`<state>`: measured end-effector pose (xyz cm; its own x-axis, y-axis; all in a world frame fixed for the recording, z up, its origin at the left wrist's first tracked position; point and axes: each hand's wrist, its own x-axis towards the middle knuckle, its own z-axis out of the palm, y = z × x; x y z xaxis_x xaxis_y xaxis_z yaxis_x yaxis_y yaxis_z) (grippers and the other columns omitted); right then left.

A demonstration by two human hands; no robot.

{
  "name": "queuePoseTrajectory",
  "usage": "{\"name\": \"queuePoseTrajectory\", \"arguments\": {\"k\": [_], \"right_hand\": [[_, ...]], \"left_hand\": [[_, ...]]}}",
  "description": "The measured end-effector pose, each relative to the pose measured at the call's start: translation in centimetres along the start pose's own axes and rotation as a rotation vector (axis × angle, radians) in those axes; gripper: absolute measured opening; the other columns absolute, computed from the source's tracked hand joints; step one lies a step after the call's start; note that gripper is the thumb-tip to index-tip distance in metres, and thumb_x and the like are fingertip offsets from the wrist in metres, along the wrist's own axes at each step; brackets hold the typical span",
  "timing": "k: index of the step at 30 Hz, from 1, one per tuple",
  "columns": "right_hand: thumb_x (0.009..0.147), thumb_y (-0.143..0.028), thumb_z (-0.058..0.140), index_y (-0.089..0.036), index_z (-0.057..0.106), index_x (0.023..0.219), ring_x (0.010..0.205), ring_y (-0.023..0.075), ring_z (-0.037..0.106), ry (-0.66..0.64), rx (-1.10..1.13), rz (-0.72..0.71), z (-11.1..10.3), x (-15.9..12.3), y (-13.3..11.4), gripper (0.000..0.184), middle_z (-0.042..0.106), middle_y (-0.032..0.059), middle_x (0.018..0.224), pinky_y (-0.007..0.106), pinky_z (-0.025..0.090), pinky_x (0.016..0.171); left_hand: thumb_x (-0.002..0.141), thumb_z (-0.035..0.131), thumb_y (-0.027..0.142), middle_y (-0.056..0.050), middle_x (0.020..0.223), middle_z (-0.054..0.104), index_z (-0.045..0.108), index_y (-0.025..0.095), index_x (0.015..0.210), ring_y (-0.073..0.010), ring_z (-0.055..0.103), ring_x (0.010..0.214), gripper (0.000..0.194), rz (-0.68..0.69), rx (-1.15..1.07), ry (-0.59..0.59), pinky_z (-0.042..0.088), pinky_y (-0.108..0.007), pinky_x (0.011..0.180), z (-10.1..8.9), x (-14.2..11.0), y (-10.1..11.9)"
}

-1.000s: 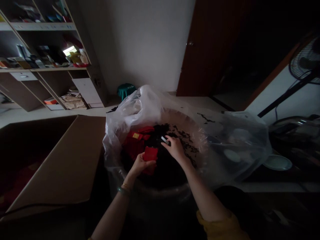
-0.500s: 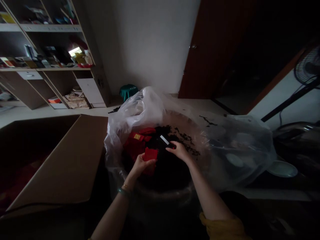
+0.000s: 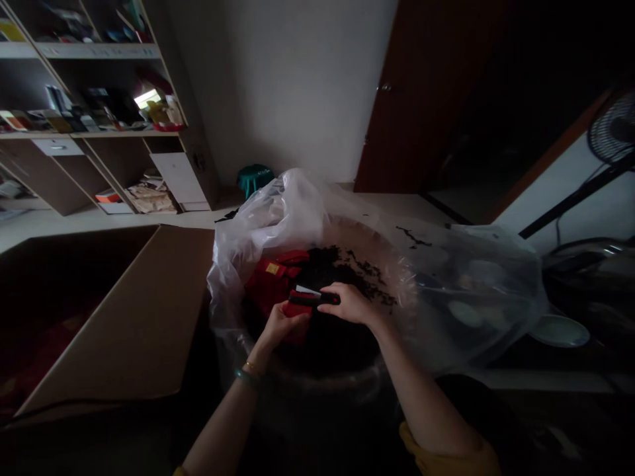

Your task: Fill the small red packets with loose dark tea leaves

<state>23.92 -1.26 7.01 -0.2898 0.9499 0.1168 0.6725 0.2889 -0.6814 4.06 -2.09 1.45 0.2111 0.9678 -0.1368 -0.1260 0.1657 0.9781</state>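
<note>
My left hand [image 3: 278, 328] is closed around a small red packet [image 3: 299, 315], held upright over the large container. In my right hand [image 3: 350, 303] is a slim black tool with a pale flat strip [image 3: 308, 291]; its exact kind is too dark to tell. The tool lies across the top of the red packet, apparently touching it. Below both hands, dark loose leaf-like material [image 3: 325, 261] fills a round container lined with clear plastic [image 3: 297, 198]. More red packets [image 3: 268, 277] lie on that material at the left.
An open cardboard box [image 3: 143, 311] with red items inside stands to the left. Plastic sheeting [image 3: 471, 297] spreads to the right, near a pale dish [image 3: 560, 330]. Shelves [image 3: 99, 132], a green-covered bin [image 3: 254, 178], a door [image 3: 411, 99] and a fan [image 3: 612, 129] stand farther off.
My right hand has brought the black tool left from over the dark material to the top of the red packet, turning it nearly level. My left hand has stayed almost in place.
</note>
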Motion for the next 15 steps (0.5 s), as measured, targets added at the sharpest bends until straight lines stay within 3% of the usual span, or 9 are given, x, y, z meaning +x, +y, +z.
{"name": "queuePoseTrajectory", "arguments": {"k": [8, 15], "right_hand": [[0.076, -0.029, 0.069, -0.020, 0.072, 0.101, 0.091, 0.0212, 0.067, 0.048, 0.000, -0.041, 1.4, 0.2, -0.4, 0.026, 0.071, 0.0081, 0.099, 0.031, 0.050, 0.083], [0.079, -0.026, 0.067, -0.019, 0.072, 0.100, 0.088, 0.0208, 0.067, 0.128, -0.089, -0.063, 1.0, 0.1, 1.0, 0.023, 0.071, 0.0081, 0.096, 0.030, 0.050, 0.080]], "left_hand": [[0.047, 0.085, 0.041, -0.001, 0.061, 0.066, 0.065, 0.010, 0.077, -0.0127, 0.059, 0.051, 0.047, -0.026, 0.013, 0.010, 0.048, -0.024, 0.051, 0.1, 0.0, -0.1], [0.045, 0.086, 0.034, -0.004, 0.077, 0.072, 0.067, 0.010, 0.094, -0.0141, 0.064, 0.062, 0.058, -0.009, 0.037, -0.078, 0.050, -0.024, 0.061, -0.1, 0.2, 0.0]]}}
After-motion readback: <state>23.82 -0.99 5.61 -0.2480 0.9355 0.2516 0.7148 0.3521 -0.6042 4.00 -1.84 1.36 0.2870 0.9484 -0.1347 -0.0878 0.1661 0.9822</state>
